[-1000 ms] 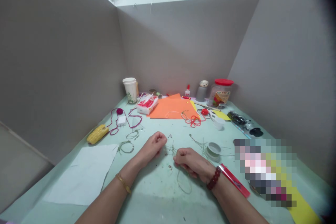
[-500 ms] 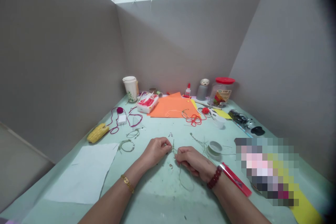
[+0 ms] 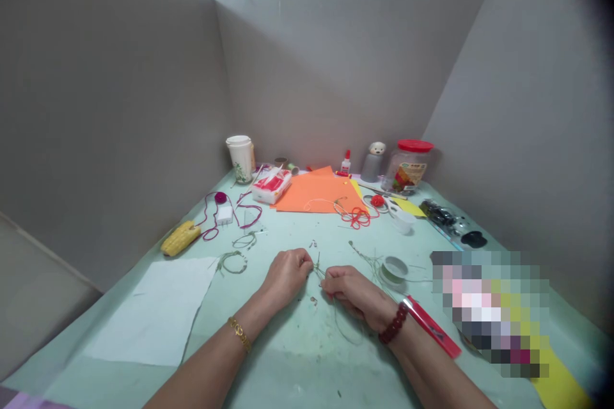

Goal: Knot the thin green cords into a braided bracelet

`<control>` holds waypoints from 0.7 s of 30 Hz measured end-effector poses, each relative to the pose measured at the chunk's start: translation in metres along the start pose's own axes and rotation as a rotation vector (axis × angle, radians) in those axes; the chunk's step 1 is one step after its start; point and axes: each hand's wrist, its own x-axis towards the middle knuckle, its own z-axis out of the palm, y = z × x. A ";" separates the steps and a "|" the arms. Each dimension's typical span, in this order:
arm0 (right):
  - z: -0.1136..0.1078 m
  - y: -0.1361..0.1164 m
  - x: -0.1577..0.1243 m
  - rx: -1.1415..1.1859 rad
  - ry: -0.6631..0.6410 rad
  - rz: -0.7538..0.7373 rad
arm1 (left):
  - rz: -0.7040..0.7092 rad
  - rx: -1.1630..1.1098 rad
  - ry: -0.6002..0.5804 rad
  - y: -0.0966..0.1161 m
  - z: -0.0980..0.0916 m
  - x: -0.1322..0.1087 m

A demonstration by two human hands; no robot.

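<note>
A thin green cord (image 3: 318,267) runs between my two hands at the middle of the table, with a small knotted part and a short end sticking up. My left hand (image 3: 289,275) pinches it from the left side, thumb and forefinger pressed together. On the other side my right hand (image 3: 350,287) is closed on the cord, its fingers curled under. A loose tail of cord loops down below the right hand onto the table. Tiny beads or scraps (image 3: 313,300) lie just below the hands. Finer details of the knot are too small to make out.
To the right lie a cord spool (image 3: 394,273), a red tool (image 3: 434,327) and a blurred-out patch. On the left are green cord loops (image 3: 233,262), white paper (image 3: 153,313) and a corn-shaped object (image 3: 180,238). Orange sheets (image 3: 311,195), tissues (image 3: 271,186) and a jar (image 3: 407,169) stand behind.
Both hands stay on the cord with only slight shifts; the left fingertips sit a little further from the knot. The whole view has tilted slightly.
</note>
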 end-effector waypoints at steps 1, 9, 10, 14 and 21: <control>0.000 0.001 0.000 -0.001 0.001 -0.002 | 0.002 0.003 -0.008 0.000 -0.001 -0.001; -0.007 0.000 -0.008 -0.149 0.049 -0.085 | 0.145 -0.005 -0.035 0.003 -0.010 -0.007; -0.009 -0.002 -0.010 -0.184 0.077 -0.101 | 0.152 -0.005 -0.042 0.004 -0.010 -0.007; -0.012 -0.016 -0.023 -0.367 0.238 -0.163 | 0.151 0.006 -0.071 0.005 -0.008 -0.007; -0.014 -0.023 -0.055 -0.801 0.591 -0.159 | 0.082 0.045 -0.074 0.006 -0.006 -0.009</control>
